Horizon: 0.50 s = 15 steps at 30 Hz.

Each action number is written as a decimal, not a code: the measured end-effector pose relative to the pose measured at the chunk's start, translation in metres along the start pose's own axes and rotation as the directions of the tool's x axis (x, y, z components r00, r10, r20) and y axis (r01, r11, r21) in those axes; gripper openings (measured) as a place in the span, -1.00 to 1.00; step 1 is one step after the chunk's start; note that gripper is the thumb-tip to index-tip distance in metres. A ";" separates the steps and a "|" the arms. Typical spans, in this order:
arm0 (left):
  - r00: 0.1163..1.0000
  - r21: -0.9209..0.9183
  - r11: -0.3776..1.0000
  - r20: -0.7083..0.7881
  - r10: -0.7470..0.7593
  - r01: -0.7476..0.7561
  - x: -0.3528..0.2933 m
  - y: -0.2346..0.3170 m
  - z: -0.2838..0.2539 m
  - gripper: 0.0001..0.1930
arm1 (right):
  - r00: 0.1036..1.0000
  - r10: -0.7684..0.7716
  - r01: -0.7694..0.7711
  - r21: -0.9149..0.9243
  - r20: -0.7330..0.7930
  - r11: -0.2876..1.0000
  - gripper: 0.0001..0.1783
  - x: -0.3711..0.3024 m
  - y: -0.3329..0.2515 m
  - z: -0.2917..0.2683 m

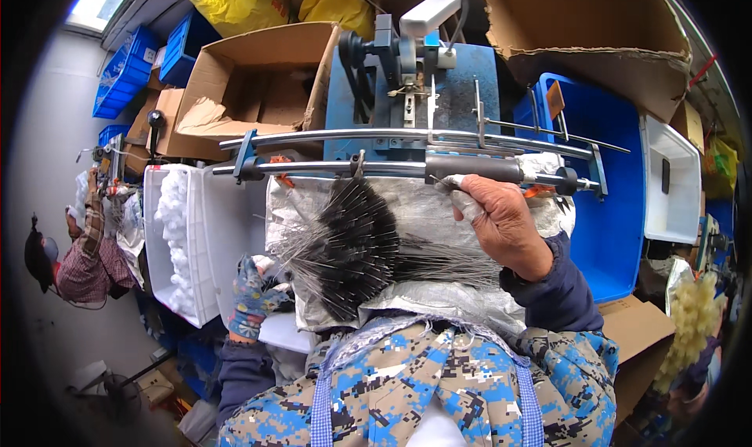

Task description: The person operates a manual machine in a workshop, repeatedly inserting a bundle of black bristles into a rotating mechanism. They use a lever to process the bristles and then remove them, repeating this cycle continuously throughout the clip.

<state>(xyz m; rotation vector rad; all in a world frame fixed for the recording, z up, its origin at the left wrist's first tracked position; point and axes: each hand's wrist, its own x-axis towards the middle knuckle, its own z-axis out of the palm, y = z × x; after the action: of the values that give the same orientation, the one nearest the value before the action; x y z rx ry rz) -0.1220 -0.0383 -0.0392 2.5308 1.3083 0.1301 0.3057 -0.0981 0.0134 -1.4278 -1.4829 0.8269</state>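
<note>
My right hand [505, 224] is raised at the dark sleeve [474, 167] on the front metal rod [313, 167]. Its thumb and forefinger, wrapped in whitish tape, pinch together; anything between them is too small to make out. My left hand [252, 298], in a patterned glove, is low at the left with its fingers curled. What it holds, if anything, is unclear. Between the hands, a fanned bundle of black-bristled wire brushes [356, 243] lies on a silvery-white sheet [407, 296]. More thin wire stems [450, 265] spread to the right.
Behind the rods stands a blue machine bed [462, 79]. A cardboard box [258, 86] is at back left, a blue bin [603, 188] at right. White tubs [205, 235] at left hold fluffy white pieces [174, 235]. Another person [90, 263] works at far left.
</note>
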 end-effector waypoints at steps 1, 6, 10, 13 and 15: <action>0.999 -0.031 0.999 -0.017 -0.045 0.045 -0.001 0.001 0.001 -0.49 | 0.999 0.000 0.001 -0.017 0.046 1.000 -0.68 0.002 -0.007 -0.001; 0.989 0.112 0.987 -0.087 0.123 -0.113 0.010 0.013 0.007 -0.61 | 0.991 0.101 -0.103 0.014 0.086 0.995 -0.74 -0.004 -0.002 -0.003; 0.994 -0.026 0.994 -0.001 0.109 -0.109 0.013 0.011 0.012 -0.65 | 0.992 0.050 -0.041 -0.080 0.114 0.996 -0.65 -0.006 0.001 0.000; 0.995 -0.190 0.977 0.013 0.099 -0.095 0.026 0.025 -0.005 -0.70 | 0.999 0.021 -0.011 -0.263 0.036 0.965 -0.57 -0.005 0.009 -0.007; 0.991 -0.225 0.965 -0.021 0.132 -0.133 0.034 0.038 -0.027 -0.68 | 0.989 -0.143 0.105 -0.478 -0.043 0.872 -0.63 0.008 0.013 -0.013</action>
<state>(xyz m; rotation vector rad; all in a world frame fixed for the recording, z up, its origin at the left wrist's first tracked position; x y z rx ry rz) -0.0776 -0.0257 -0.0038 2.4215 1.0585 0.2981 0.3233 -0.0900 0.0076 -1.6718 -1.7754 0.3283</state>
